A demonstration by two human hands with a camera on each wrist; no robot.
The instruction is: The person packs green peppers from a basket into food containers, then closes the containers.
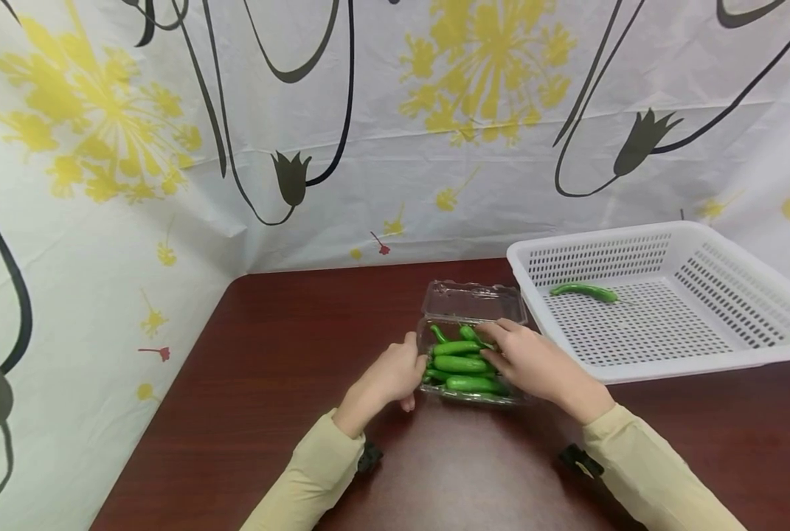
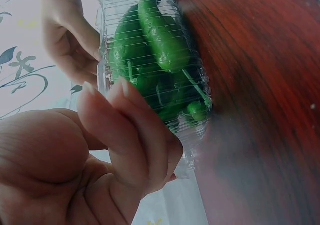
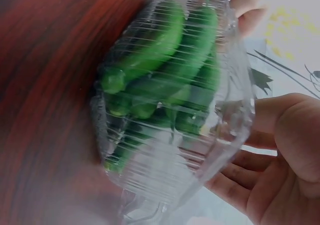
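A clear plastic clamshell box [image 1: 474,398] stands on the table with its lid [image 1: 470,301] folded back. Several green chili peppers [image 1: 461,364] lie inside. At the box's left side, my left hand [image 1: 384,376] grips the edge with curled fingers, seen close up in the left wrist view. My right hand [image 1: 534,361] reaches over the right edge, its fingertips among the peppers. A gap shows between that thumb and the fingers, beside a pepper's stem. Through the box wall in the right wrist view, the peppers [image 3: 165,80] sit left of that hand.
On the right stands a white perforated basket [image 1: 647,369], close to the box and the right forearm. One green chili pepper [image 1: 583,292] lies in it. The dark red table [image 1: 288,346] ends at a patterned curtain [image 1: 381,147] behind and on the left.
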